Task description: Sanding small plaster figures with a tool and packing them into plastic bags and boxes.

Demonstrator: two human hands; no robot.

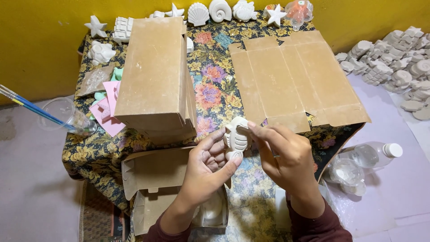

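- A yellow wall (45,54) is backing a small table under a dark floral cloth (215,89), with a pale floor showing on both sides.
- The left hand (208,168) is cupping a white plaster fish figure (236,139) from below, its thumb and fingers closed against the lower end and side.
- The right hand (286,154) is pinching the top of the same figure, fingertips pressed together on its upper edge, so both hands are clamped on it.
- The figure is being held upright, just above the front edge of the table, between the two hands.
- An open cardboard box (165,188) is sitting right under the left wrist, flaps up, with something white inside.
- A stack of folded boxes (154,76) is lying on the left of the cloth, and a flattened box blank (295,76) is lying on the right.
- More plaster shells and stars (219,12) are lining the back edge by the wall.
- A heap of plaster pieces (394,58) is lying well apart on the right.
- A clear cup with paintbrushes (67,117) is standing at the left edge, and a plastic bottle (371,154) is lying at the right.
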